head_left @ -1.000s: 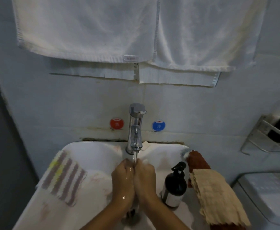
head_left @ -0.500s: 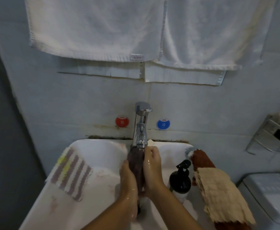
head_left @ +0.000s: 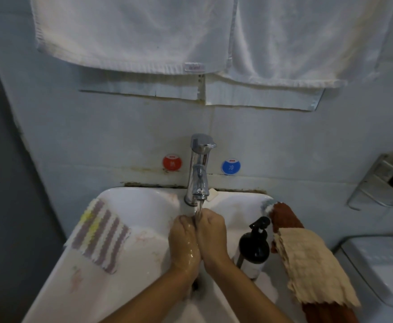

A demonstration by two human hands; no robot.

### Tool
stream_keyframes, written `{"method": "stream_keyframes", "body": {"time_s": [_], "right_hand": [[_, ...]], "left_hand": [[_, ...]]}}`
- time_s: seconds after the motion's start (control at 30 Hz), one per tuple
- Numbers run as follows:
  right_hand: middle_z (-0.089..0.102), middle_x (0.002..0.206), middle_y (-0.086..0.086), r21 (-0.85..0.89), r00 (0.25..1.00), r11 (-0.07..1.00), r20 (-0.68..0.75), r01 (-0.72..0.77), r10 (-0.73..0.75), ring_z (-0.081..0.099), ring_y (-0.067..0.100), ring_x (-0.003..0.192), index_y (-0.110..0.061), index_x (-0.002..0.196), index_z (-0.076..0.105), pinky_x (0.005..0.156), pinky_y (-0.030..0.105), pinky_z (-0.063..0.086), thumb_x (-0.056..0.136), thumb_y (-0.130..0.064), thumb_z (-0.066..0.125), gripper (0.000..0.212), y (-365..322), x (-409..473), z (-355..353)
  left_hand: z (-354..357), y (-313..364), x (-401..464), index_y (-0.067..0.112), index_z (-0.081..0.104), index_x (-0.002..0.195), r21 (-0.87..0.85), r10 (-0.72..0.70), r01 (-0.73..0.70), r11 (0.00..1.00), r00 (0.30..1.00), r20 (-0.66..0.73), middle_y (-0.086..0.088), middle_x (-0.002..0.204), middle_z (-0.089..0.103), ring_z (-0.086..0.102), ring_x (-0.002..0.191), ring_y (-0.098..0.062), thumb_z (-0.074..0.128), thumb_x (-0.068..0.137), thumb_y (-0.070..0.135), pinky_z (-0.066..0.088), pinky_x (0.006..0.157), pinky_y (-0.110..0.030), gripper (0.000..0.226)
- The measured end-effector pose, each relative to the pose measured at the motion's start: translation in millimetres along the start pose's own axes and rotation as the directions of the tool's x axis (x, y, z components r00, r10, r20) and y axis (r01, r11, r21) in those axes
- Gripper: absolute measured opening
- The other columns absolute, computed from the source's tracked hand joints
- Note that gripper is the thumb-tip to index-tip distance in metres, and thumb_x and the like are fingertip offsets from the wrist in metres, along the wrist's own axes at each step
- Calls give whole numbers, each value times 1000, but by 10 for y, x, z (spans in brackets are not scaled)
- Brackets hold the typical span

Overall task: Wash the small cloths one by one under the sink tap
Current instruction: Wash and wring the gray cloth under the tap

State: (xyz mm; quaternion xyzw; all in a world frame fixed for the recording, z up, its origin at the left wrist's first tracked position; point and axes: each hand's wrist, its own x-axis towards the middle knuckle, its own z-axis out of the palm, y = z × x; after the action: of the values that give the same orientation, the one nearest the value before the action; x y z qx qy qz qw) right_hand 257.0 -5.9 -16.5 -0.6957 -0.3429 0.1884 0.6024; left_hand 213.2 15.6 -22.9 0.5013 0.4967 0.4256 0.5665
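White porcelain filled the lower half of what we saw, we told our listener: a sink point(head_left: 144, 194) against a pale wall, with a chrome tap point(head_left: 199, 169) at the middle of its back edge and a thin stream of water point(head_left: 199, 209) running.

"And where were the hands?" our listener asked.

We said both were in the basin right under the spout, the left hand point(head_left: 184, 243) and the right hand point(head_left: 211, 236) pressed knuckle to knuckle, wet, fingers curled inward. The stream fell into the seam between them.

"Was a cloth in them?"

We could not tell. Whatever the fingers closed on was hidden between the palms; we judged that one small cloth was bunched there, lying along the seam from the tap toward the drain point(head_left: 195, 285).

"Which cloths were waiting?"

We described a purple and white striped cloth point(head_left: 100, 236) draped over the sink's left edge, apart from the hands. On the right edge lay a beige cloth point(head_left: 312, 264) over a rust-brown cloth point(head_left: 284, 217), their long side running front to back along the rim. A dark pump bottle point(head_left: 253, 245) stood between that pile and the right hand.

"So which hand would fetch the next one?"

We judged that the left was nearer the striped cloth with nothing between, while the right would have to reach past the bottle, at some risk of tipping it.
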Motion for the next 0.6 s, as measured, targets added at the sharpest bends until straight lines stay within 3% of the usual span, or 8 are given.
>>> {"method": "stream_keyframes", "body": {"time_s": [0.1, 0.17, 0.23, 0.3, 0.37, 0.43, 0.53, 0.6], "right_hand": [[50, 54, -3, -55, 999, 998, 29, -23, 24, 45, 2, 49, -17, 57, 50, 48, 15, 37, 96, -3, 48, 41, 2, 10, -21], [56, 58, -2, -49, 996, 997, 76, -52, 56, 53, 8, 55, -14, 63, 56, 52, 18, 46, 99, -8, 49, 37, -5, 47, -80], [61, 67, 3, -42, 989, 998, 137, -48, 53, 58, 11, 64, -10, 72, 60, 59, 22, 51, 102, -14, 48, 32, -18, 93, -145], [64, 73, 3, -45, 984, 998, 176, -32, 39, 60, 7, 67, -13, 76, 61, 62, 17, 49, 103, -17, 45, 32, -30, 86, -153], [63, 71, -1, -73, 986, 997, 164, -24, 35, 57, -3, 60, -18, 74, 59, 59, 13, 46, 105, -19, 44, 34, -37, 31, -100], [59, 69, -4, -127, 993, 992, 121, 18, -2, 54, -3, 57, -20, 70, 56, 57, 13, 44, 104, -17, 45, 36, -36, -1, -50], [57, 67, -4, -237, 995, 970, 89, 56, -35, 53, 5, 60, -21, 67, 52, 55, 15, 43, 104, -15, 46, 38, -28, 44, -36], [60, 70, 1, -288, 996, 956, 86, 61, -38, 54, 9, 62, -18, 68, 54, 57, 23, 47, 104, -14, 45, 37, 9, 88, -27]], "left_hand": [[-26, 28, -9, 6, 53, 80, 61, -25, 22, 998, 998, 52, -12, 76, 60, 58, 70, -24, 36, 101, 17, 47, 61, -32, 30], [-77, 60, 58, 15, 54, 90, 115, -67, 55, 992, 993, 101, -12, 85, 65, 64, 76, -28, 36, 102, 31, 57, 69, -39, 27], [-135, 85, 147, 23, 50, 97, 256, -26, -20, 966, 984, 176, -6, 91, 65, 65, 84, -29, 34, 101, 43, 56, 81, -46, 25], [-167, 110, 171, 25, 55, 97, 345, 17, -88, 934, 979, 205, 0, 91, 65, 64, 87, -24, 31, 97, 52, 54, 87, -44, 36], [-144, 98, 103, 24, 60, 89, 282, 7, -63, 957, 981, 196, -3, 87, 67, 67, 83, -23, 30, 97, 54, 56, 83, -47, 43], [-109, 96, 2, 20, 58, 86, 207, -14, -20, 978, 987, 162, -8, 85, 65, 66, 81, -24, 33, 102, 44, 58, 80, -47, 38], [-105, 112, -32, 13, 58, 82, 139, 14, -30, 990, 993, 118, -10, 80, 64, 63, 75, -23, 38, 103, 30, 57, 70, -37, 33], [-101, 139, -37, 10, 56, 80, 164, 63, -82, 983, 992, 113, -7, 76, 62, 59, 68, -17, 37, 103, 21, 50, 53, -24, 31]]}}
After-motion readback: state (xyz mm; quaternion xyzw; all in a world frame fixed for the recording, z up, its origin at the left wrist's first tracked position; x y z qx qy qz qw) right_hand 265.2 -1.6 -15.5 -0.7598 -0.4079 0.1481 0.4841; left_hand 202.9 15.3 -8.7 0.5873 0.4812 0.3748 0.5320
